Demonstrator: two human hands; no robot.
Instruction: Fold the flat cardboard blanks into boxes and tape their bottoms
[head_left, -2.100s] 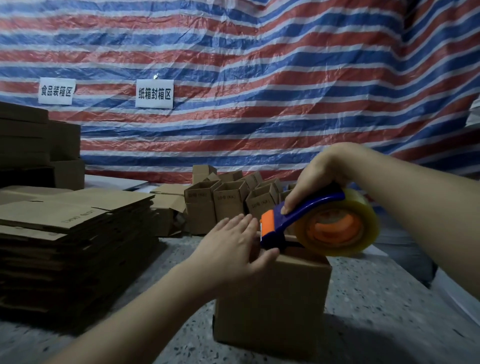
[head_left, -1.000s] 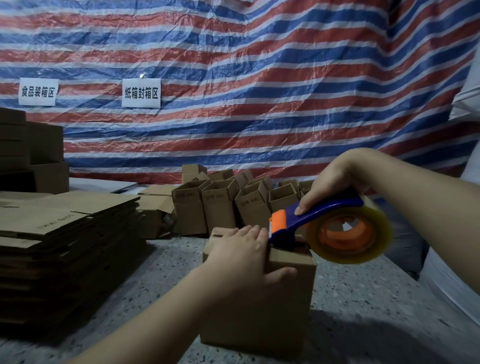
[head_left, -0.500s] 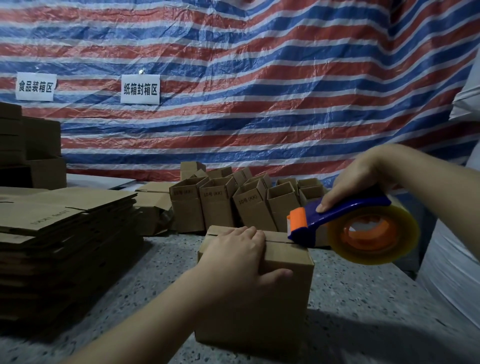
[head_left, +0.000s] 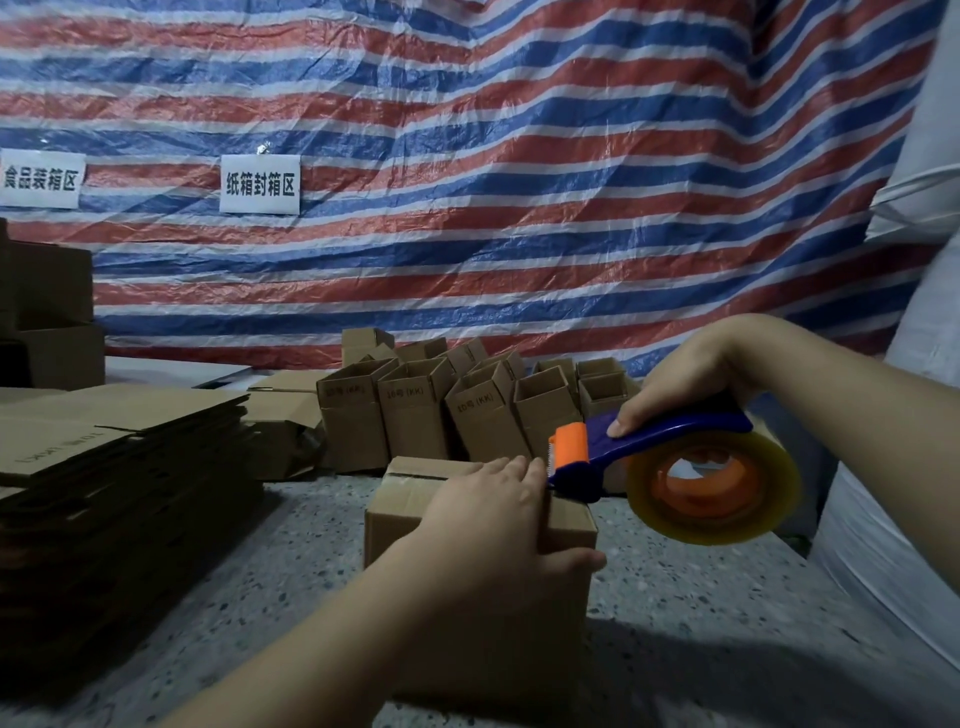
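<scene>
Your left hand (head_left: 488, 519) lies flat on the box (head_left: 566, 525) in the middle of the bench (head_left: 701, 623), thumb down its near side. Your right hand (head_left: 680, 379) grips the tape dispenser (head_left: 670, 457), its orange head at the box's far right top edge.

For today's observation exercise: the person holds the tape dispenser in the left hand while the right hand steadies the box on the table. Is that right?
The hands are swapped. The head view shows the right hand gripping the tape dispenser, while the left hand steadies the box.
</scene>
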